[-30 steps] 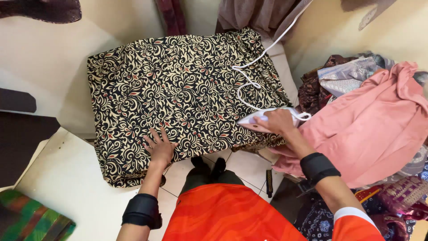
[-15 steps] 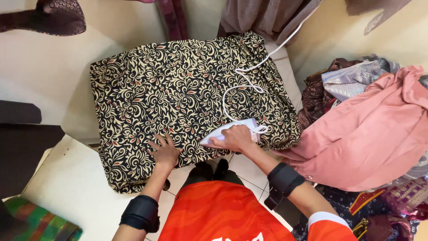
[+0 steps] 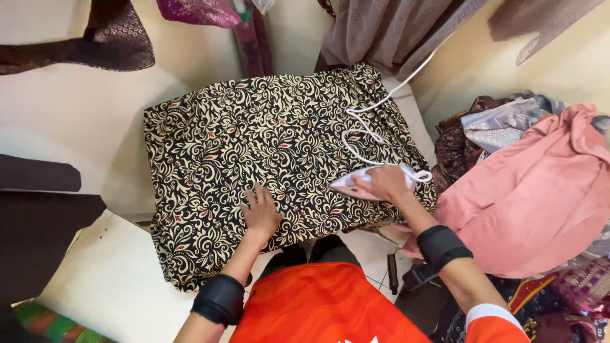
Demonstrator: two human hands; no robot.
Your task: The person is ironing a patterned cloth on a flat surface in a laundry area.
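Soft, even indoor light is cast from above — faint shadows are thrown, no glare is seen — and edges are slightly bowed.

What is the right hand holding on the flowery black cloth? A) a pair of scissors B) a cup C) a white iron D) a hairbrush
C: the right hand grips a white iron with a white cord, resting on the patterned cloth.

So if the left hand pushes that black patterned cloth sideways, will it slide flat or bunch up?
Probably bunch: the patterned cloth drapes limply over the board's edges, so it looks floppy. The left hand lies flat on it and the right hand holds the iron on it, likely pinning those spots. It looks light.
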